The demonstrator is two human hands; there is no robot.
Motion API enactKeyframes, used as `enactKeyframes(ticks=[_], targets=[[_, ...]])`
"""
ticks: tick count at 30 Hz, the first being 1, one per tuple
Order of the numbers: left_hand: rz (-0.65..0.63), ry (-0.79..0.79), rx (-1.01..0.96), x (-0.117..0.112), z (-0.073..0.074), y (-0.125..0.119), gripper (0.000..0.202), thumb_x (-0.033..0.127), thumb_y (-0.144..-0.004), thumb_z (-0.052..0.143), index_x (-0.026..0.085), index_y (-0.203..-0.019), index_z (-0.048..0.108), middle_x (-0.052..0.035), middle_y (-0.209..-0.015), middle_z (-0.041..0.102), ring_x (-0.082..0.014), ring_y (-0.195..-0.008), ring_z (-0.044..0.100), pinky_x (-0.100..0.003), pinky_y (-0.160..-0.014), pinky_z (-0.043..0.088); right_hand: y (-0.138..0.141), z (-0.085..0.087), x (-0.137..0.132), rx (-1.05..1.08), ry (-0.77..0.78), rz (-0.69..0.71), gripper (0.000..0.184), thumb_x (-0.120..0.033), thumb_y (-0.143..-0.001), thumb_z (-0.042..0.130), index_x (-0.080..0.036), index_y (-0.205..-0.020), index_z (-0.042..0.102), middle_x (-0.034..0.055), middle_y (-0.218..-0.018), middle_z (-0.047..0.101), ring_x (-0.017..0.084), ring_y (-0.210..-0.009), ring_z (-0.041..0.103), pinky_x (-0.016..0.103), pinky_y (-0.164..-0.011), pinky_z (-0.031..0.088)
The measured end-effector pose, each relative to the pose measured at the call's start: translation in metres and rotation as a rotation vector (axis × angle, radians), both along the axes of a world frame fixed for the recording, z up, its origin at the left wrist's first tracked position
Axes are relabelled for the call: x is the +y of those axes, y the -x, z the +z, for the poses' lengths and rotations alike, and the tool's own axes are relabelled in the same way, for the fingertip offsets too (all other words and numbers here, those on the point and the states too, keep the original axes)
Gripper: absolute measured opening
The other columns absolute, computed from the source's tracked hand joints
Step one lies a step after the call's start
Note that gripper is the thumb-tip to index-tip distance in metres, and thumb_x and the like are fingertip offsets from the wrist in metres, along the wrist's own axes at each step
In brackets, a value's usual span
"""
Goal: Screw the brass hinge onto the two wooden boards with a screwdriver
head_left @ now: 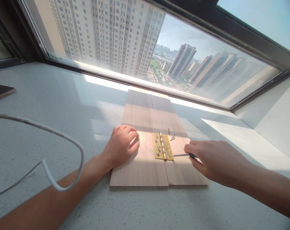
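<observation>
Head view: the left hand (122, 143) lies knuckles up on the left wooden board (137, 150), fingers together and curled. The right hand (211, 159) pinches a small screwdriver (182, 155), handle mostly hidden, tip at the brass hinge (162, 146) spanning the seam to the right board (180, 169). Loose screws (171, 135) lie beside it, too small to count.

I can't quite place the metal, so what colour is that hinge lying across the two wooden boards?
The hinge is shiny brass-gold, seen best in the head view.
</observation>
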State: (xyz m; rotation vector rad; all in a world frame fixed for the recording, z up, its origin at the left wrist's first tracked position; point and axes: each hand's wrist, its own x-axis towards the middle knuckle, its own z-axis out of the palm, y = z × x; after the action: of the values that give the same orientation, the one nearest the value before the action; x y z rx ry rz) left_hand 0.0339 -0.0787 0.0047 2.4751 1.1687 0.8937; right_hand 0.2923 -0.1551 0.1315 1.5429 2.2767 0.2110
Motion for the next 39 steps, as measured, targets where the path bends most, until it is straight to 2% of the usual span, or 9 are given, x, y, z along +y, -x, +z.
enactKeyframes(ticks=[3, 8, 11, 14, 20, 26, 33, 35, 39], targets=[[-0.001, 0.001, 0.000, 0.000, 0.000, 0.000, 0.009, 0.021, -0.083, 0.055, 0.020, -0.084, 0.064, -0.0028, -0.098, 0.064, -0.0226, -0.097, 0.055, -0.041, -0.089, 0.035, -0.003, 0.001, 0.002, -0.068, 0.031, 0.032, 0.016, -0.017, -0.082, 0.050, -0.023, -0.072, 0.060, 0.0005, -0.068, 0.061, 0.017, -0.057, 0.055, 0.028, -0.051, 0.022], [0.004, 0.002, 0.000, -0.001, -0.001, 0.001, 0.009, 0.021, -0.083, 0.055, 0.020, -0.083, 0.064, -0.0028, -0.099, 0.064, -0.0226, -0.098, 0.055, -0.041, -0.090, 0.035, -0.013, 0.005, 0.003, 0.045, -0.026, 0.069, 0.016, -0.025, -0.084, 0.052, -0.026, -0.078, 0.066, 0.0009, -0.074, 0.064, 0.020, -0.070, 0.058, 0.033, -0.064, 0.033], [0.001, 0.004, -0.002, -0.001, -0.001, 0.001, 0.008, 0.021, -0.082, 0.055, 0.020, -0.083, 0.063, -0.0026, -0.099, 0.064, -0.0226, -0.097, 0.055, -0.041, -0.089, 0.036, -0.018, 0.001, 0.001, 0.148, -0.024, -0.048, 0.015, -0.029, -0.085, 0.051, -0.027, -0.080, 0.065, 0.0001, -0.077, 0.066, 0.018, -0.067, 0.057, 0.030, -0.058, 0.033], [-0.001, 0.001, -0.009, -0.001, -0.001, 0.000, 0.008, 0.021, -0.082, 0.056, 0.020, -0.084, 0.063, -0.0024, -0.098, 0.064, -0.0227, -0.096, 0.055, -0.041, -0.089, 0.036, -0.013, -0.007, -0.001, 0.212, -0.003, -0.215, 0.015, -0.031, -0.082, 0.052, -0.024, -0.072, 0.061, -0.0009, -0.066, 0.063, 0.015, -0.056, 0.052, 0.027, -0.049, 0.030], [0.001, -0.007, -0.012, 0.000, -0.001, -0.001, 0.008, 0.020, -0.082, 0.055, 0.020, -0.083, 0.063, -0.0026, -0.097, 0.064, -0.0228, -0.096, 0.055, -0.041, -0.088, 0.036, 0.006, -0.038, 0.001, 0.349, 0.006, -0.374, 0.033, -0.056, -0.079, 0.055, -0.025, -0.072, 0.066, 0.0010, -0.063, 0.064, 0.018, -0.057, 0.054, 0.027, -0.048, 0.029], [0.000, -0.004, -0.011, 0.000, 0.000, 0.000, 0.007, 0.019, -0.081, 0.056, 0.020, -0.083, 0.063, -0.0024, -0.096, 0.064, -0.0223, -0.096, 0.055, -0.041, -0.088, 0.036, 0.005, -0.067, 0.001, 0.391, -0.028, -0.315, 0.022, -0.042, -0.081, 0.055, -0.026, -0.072, 0.067, -0.0006, -0.064, 0.065, 0.017, -0.060, 0.055, 0.027, -0.052, 0.029], [-0.003, -0.005, -0.024, 0.000, -0.001, 0.000, 0.007, 0.019, -0.081, 0.056, 0.020, -0.084, 0.063, -0.0021, -0.097, 0.064, -0.0222, -0.096, 0.055, -0.041, -0.089, 0.036, -0.007, -0.065, -0.001, 0.579, -0.064, -0.280, 0.016, -0.034, -0.079, 0.054, -0.025, -0.081, 0.068, -0.0013, -0.072, 0.067, 0.015, -0.061, 0.056, 0.027, -0.056, 0.036], [-0.004, -0.001, -0.021, 0.000, -0.001, 0.000, 0.007, 0.019, -0.081, 0.056, 0.020, -0.084, 0.062, -0.0021, -0.096, 0.064, -0.0221, -0.096, 0.055, -0.041, -0.089, 0.036, -0.016, -0.066, 0.002, 0.681, -0.097, -0.354, 0.020, -0.038, -0.079, 0.054, -0.023, -0.078, 0.068, -0.0005, -0.072, 0.067, 0.016, -0.062, 0.056, 0.027, -0.058, 0.038], [-0.001, 0.008, -0.017, -0.001, 0.001, -0.001, 0.007, 0.019, -0.081, 0.056, 0.020, -0.083, 0.063, -0.0022, -0.097, 0.064, -0.0218, -0.096, 0.055, -0.041, -0.089, 0.036, -0.038, -0.078, 0.020, 0.951, -0.056, -0.706, 0.032, -0.048, -0.078, 0.055, -0.020, -0.076, 0.071, 0.0013, -0.066, 0.066, 0.017, -0.058, 0.056, 0.027, -0.053, 0.038]])
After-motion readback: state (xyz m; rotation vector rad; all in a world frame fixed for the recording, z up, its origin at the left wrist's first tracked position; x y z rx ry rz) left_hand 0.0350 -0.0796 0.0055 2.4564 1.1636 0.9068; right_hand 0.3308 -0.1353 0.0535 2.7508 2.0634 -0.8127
